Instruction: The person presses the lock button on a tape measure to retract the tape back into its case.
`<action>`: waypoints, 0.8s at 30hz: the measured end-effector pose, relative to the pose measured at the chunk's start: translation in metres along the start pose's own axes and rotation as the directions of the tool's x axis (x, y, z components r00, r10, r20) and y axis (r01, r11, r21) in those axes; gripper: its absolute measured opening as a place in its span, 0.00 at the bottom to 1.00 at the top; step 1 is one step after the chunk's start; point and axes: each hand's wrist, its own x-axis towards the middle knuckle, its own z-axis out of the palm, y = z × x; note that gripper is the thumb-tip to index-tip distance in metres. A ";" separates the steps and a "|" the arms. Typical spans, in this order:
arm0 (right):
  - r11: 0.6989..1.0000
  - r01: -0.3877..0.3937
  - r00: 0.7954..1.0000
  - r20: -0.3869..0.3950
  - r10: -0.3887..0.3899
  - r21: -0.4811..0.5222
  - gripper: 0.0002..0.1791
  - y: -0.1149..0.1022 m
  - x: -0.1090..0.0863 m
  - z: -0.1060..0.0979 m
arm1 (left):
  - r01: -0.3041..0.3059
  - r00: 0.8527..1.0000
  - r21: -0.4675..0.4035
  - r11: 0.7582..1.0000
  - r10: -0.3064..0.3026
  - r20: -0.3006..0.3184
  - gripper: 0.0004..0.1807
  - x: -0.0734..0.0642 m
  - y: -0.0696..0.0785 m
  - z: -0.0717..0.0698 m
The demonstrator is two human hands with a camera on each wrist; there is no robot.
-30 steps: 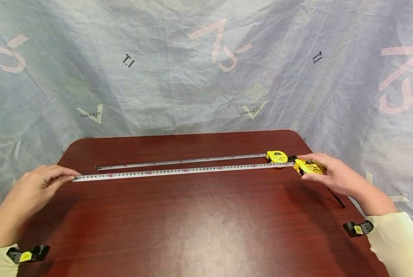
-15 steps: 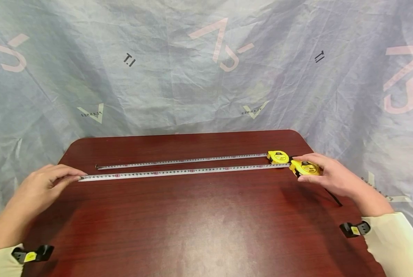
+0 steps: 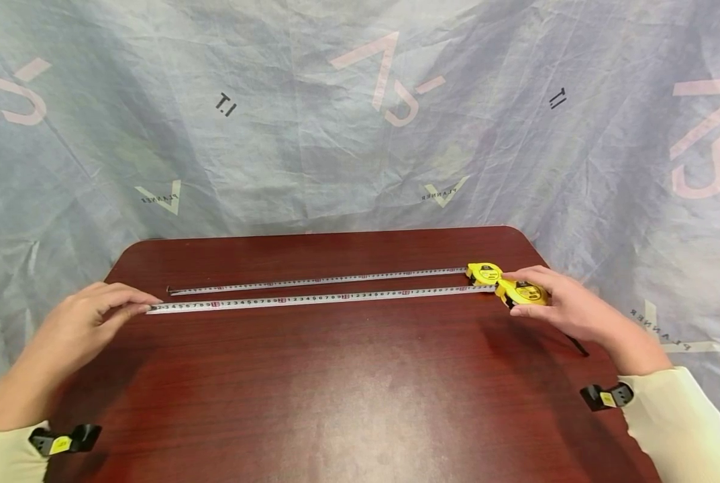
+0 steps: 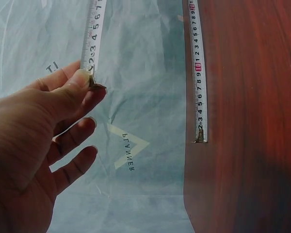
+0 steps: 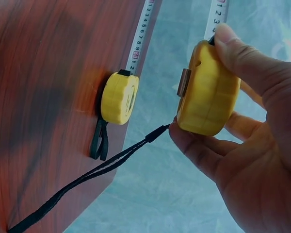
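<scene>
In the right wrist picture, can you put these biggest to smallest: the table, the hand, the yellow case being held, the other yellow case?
Table
Right hand
Held case
Other case
The held one is nearer the camera, so the cases' real sizes may match.

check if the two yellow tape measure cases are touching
Apart: the right wrist view shows a clear gap between the held case and the resting case.

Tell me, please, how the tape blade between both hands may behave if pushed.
The tape blade seems fairly stiff, spanning straight from the left hand to the case in the right hand. As a thin strip, it might buckle if pushed hard.
</scene>
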 end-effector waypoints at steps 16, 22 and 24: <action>1.000 0.025 0.999 0.048 -0.025 -0.001 0.33 -0.006 0.000 -0.003 | -0.012 1.000 0.000 1.000 0.012 0.012 0.24 0.003 0.002 0.001; 0.999 0.038 0.998 0.047 -0.037 -0.011 0.32 -0.009 0.002 -0.003 | -0.031 1.000 -0.008 0.999 0.031 0.001 0.25 0.004 0.004 0.002; 0.999 0.032 0.998 0.051 -0.031 -0.003 0.32 -0.010 0.003 -0.002 | -0.049 0.999 -0.014 0.999 0.049 -0.007 0.26 0.005 0.005 0.002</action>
